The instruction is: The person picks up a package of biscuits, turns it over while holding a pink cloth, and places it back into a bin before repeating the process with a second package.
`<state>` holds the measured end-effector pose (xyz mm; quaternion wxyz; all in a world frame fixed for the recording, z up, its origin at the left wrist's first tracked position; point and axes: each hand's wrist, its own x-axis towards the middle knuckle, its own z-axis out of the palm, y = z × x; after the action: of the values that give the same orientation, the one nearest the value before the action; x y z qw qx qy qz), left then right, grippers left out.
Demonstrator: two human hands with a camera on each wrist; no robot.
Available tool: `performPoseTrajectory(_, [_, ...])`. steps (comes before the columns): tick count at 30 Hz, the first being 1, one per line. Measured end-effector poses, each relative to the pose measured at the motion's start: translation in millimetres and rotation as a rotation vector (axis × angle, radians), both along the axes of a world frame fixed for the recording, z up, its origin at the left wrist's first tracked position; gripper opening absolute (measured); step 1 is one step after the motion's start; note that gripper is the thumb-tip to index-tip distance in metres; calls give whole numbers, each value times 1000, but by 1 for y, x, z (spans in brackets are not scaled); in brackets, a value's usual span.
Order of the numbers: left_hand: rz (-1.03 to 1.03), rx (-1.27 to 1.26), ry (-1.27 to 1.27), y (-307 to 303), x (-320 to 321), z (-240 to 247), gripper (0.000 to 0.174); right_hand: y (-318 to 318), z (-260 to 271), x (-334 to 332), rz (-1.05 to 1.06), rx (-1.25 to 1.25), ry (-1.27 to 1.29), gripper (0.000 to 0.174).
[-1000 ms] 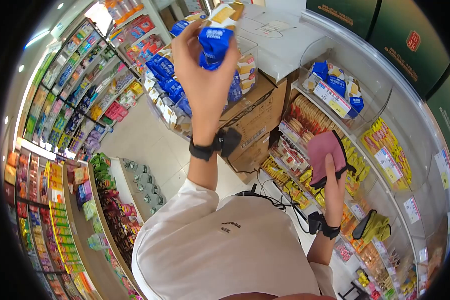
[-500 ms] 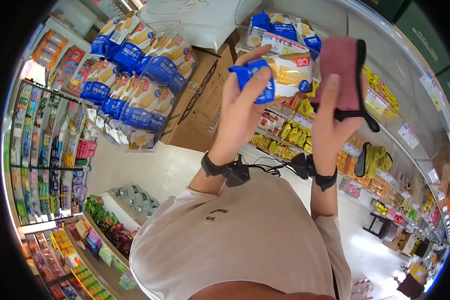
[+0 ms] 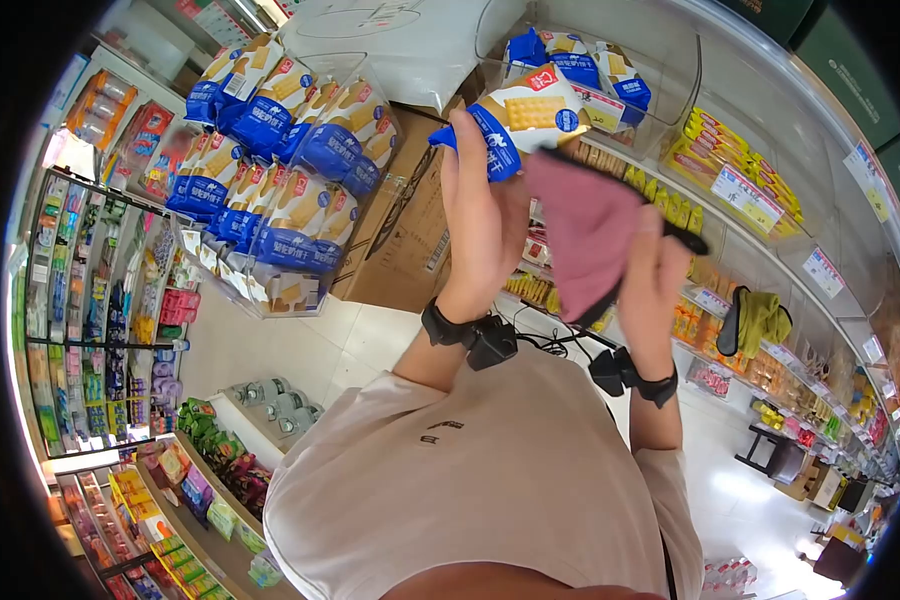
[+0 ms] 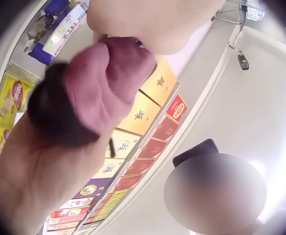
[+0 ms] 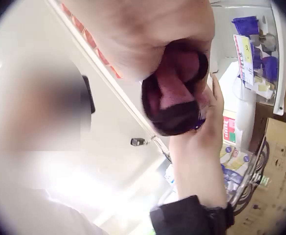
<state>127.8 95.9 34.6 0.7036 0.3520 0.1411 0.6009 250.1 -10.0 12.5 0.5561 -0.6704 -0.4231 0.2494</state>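
My left hand (image 3: 485, 225) holds a blue-and-white biscuit pack (image 3: 535, 112) up in front of the shelves. In my right hand (image 3: 658, 285) is a pink cloth with black trim (image 3: 585, 220), gripped at its side with the thumb across it. The cloth's upper edge overlaps the lower part of the pack in the head view. Close up in the left wrist view, the pink cloth (image 4: 101, 83) bunches between the two hands. From the right wrist, the cloth (image 5: 174, 90) looks folded, with the left hand (image 5: 201, 132) just beyond it; the pack is mostly hidden there.
A clear bin (image 3: 240, 290) of similar biscuit packs stands at left beside a cardboard box (image 3: 395, 240). Tiered shelves with yellow snack packs (image 3: 740, 165) curve along the right. An olive cloth with black trim (image 3: 760, 322) hangs there. Large water bottles (image 3: 280, 405) stand low at left.
The left hand brought the biscuit pack from the bin across to the right. The right hand moved the pink cloth up, then leftward and tilted it against the pack's lower side.
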Motion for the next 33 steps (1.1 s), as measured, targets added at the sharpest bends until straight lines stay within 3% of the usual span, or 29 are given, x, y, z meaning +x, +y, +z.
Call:
performPoseTrajectory(1, [11, 2, -6, -1, 0, 1, 61, -2, -3, 5, -132, -35, 123, 35])
performPoseTrajectory(3, [-11, 71, 21, -7, -1, 5, 65, 7, -15, 13, -328, 356, 361, 39])
performPoseTrajectory(5, [-54, 107, 2, -8, -1, 1, 66, 11, -7, 22, -308, 585, 632, 38])
performPoseTrajectory(7, [-65, 107, -15, -12, 1, -2, 61, 12, -4, 26, -319, 709, 709, 44])
performPoseTrajectory(8, [-77, 109, -35, -14, 1, -3, 55, 11, -6, 27, -342, 716, 648, 48])
performPoseTrajectory(11, [-99, 130, -65, -19, 4, -4, 50, 4, -22, 35, -458, 466, -445, 62])
performPoseTrajectory(12, [-103, 138, -71, -21, 5, -5, 49, 3, -17, 28, -496, 449, -623, 60])
performPoseTrajectory(15, [-116, 214, 1, -26, 4, -4, 47, 5, 27, -2, -315, 309, -183, 50])
performPoseTrajectory(18, [-40, 257, 8, -31, 8, 0, 44, 22, 33, -3, -29, 693, -473, 45])
performPoseTrajectory(20, [95, 352, 117, -29, 8, -1, 42, 24, 30, -11, -51, 672, -485, 43])
performPoseTrajectory(23, [223, 364, 259, -22, 7, -3, 41, 23, 22, -16, -1, 656, -780, 43])
performPoseTrajectory(27, [104, 263, 242, 0, -7, -3, 42, 16, 23, -10, 290, 694, -431, 27])
performPoseTrajectory(28, [80, 249, 180, 0, -7, -3, 43, 12, 23, -12, 121, 680, -269, 23])
performPoseTrajectory(31, [19, 214, 37, -4, -6, 2, 48, 3, 20, -5, -304, 629, 292, 37])
performPoseTrajectory(33, [2, 205, 3, -7, -6, 0, 51, 9, 23, 3, -421, 686, 250, 40])
